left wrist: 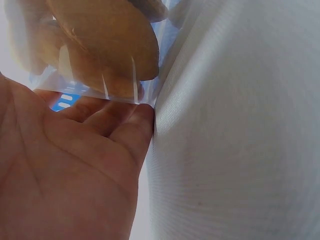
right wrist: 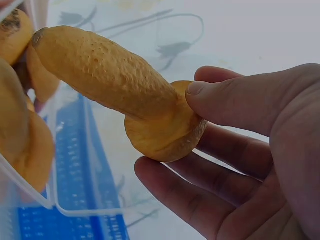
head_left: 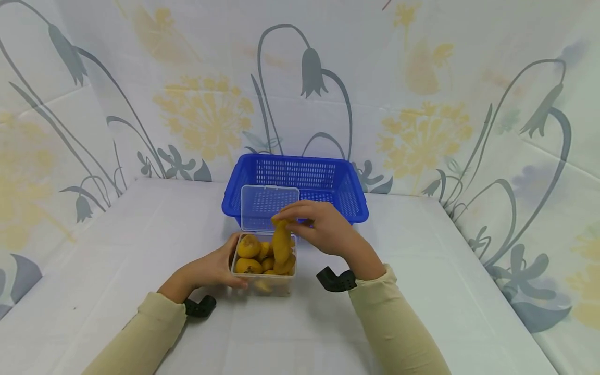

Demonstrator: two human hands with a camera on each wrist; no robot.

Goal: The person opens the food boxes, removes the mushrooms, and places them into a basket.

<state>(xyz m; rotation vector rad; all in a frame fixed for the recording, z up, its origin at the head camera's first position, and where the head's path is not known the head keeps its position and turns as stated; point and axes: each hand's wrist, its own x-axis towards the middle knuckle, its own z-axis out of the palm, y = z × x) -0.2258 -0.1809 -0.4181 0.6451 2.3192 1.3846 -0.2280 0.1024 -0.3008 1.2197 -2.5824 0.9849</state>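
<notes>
My right hand (head_left: 323,224) pinches a yellow mushroom-shaped piece (head_left: 282,245) by its wide, cap-like end, the thumb on one side and fingers on the other. In the right wrist view this piece (right wrist: 105,70) has a pitted, bumpy stalk with a greyish tip. Its lower end hangs over the right part of a clear plastic box (head_left: 276,287). Several rounded yellow pieces (head_left: 248,246), some with dark marks, fill the box. With thumb in front and fingers behind, my left hand (head_left: 211,268) grips the box's left side. Through the clear wall (left wrist: 100,92), brownish pieces show above the left fingers.
The box's clear lid (head_left: 269,208) stands raised at the back. Behind it sits a blue plastic basket (head_left: 358,203) with slotted walls. A white cloth (head_left: 422,291) covers the table, and flower-printed cloth (head_left: 403,62) hangs at the back and sides.
</notes>
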